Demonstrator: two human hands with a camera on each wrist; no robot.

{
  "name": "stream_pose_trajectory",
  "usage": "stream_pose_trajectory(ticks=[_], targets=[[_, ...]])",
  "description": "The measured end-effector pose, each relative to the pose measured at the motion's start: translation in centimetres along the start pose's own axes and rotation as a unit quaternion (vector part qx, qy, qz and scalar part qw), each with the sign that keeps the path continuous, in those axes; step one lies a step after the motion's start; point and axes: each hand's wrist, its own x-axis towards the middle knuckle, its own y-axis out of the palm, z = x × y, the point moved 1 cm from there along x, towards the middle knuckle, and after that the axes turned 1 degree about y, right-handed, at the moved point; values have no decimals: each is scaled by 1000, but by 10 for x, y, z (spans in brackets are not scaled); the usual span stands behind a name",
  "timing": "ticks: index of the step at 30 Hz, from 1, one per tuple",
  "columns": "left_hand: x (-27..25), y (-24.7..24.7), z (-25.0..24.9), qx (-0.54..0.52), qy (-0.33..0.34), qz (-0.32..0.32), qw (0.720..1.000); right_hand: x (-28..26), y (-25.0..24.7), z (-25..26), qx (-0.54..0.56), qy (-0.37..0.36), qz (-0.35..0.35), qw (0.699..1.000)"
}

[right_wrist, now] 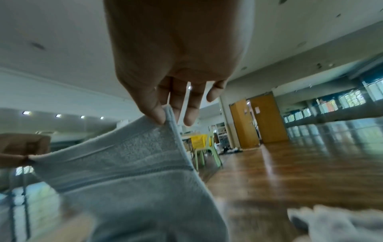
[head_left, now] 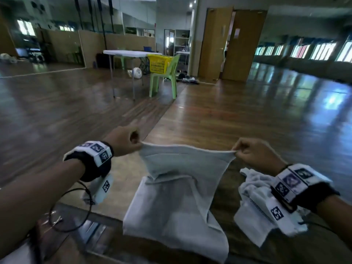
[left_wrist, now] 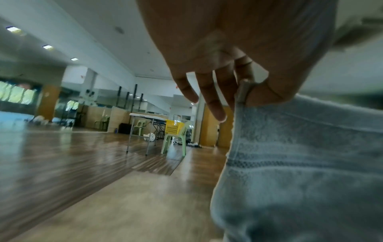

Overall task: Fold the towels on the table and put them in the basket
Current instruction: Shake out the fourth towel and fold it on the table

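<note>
A pale grey towel hangs stretched between my two hands, its lower part draped on the brown table. My left hand pinches the towel's top left corner. At the top right corner my right hand pinches it between thumb and forefinger. A second, crumpled white towel lies on the table under my right wrist. The yellow basket stands far off on a green chair.
A white folding table stands behind the chair, with a small white fan on the floor beneath. Wide wooden floor lies between me and the basket. Wooden doors are at the back right.
</note>
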Motion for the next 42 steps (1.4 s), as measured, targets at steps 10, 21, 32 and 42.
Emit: stream_pose_trajectory(ticks=[10,21,32,42], targets=[[-112,125,24,201,44,299,932,-119,147,-18,-109,-86,249,959],[-85,148,30,170,-28,230,958,-74,147,-52,-299,-81,136,941],[-78,118,21,82,3,73,994,-71,99,-57,-114,-33,-106,987],[-128,143,33,147,95,163,971,-123,135,-79,-137,-103,150,974]])
